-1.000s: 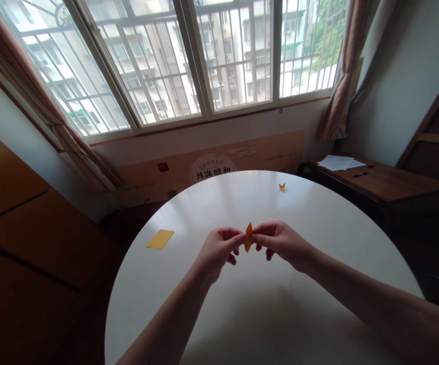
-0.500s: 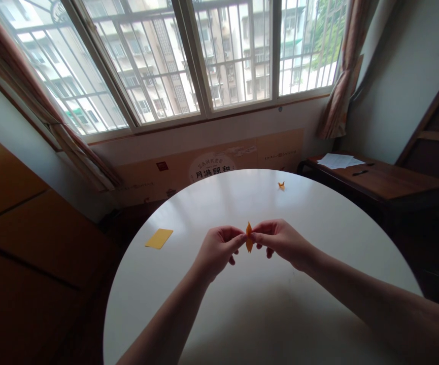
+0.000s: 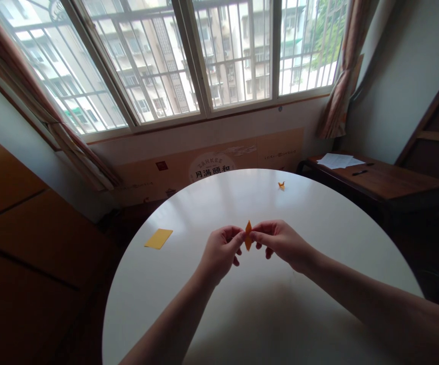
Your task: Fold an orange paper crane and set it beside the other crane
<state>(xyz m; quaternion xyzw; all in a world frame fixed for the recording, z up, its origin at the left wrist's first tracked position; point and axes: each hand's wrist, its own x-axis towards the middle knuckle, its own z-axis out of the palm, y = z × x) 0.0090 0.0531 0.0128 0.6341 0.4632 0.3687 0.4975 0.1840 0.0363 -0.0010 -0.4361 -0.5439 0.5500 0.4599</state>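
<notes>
Above the middle of the round white table [image 3: 189,314], a small folded piece of orange paper [image 3: 248,243] is held upright, pointed at its top and bottom. My left hand [image 3: 223,251] pinches it from the left between thumb and forefinger. From the right, my right hand [image 3: 278,241] grips it the same way, its other fingers curled below. Fingertips cover the paper's middle. A small folded orange paper figure, like a paper crane [image 3: 281,186], rests near the table's far edge. Flat yellow paper [image 3: 159,239] lies to the left of my hands.
A low wooden bench [image 3: 398,180] with white sheets [image 3: 339,160] and small dark items stands at the right. Behind the table a printed cardboard panel [image 3: 272,147] leans under the barred window. Wooden cabinet doors [image 3: 17,243] are at the left.
My left hand has shifted slightly, its fingers closer in around the folded paper. My right hand and the other papers stay about where they were.
</notes>
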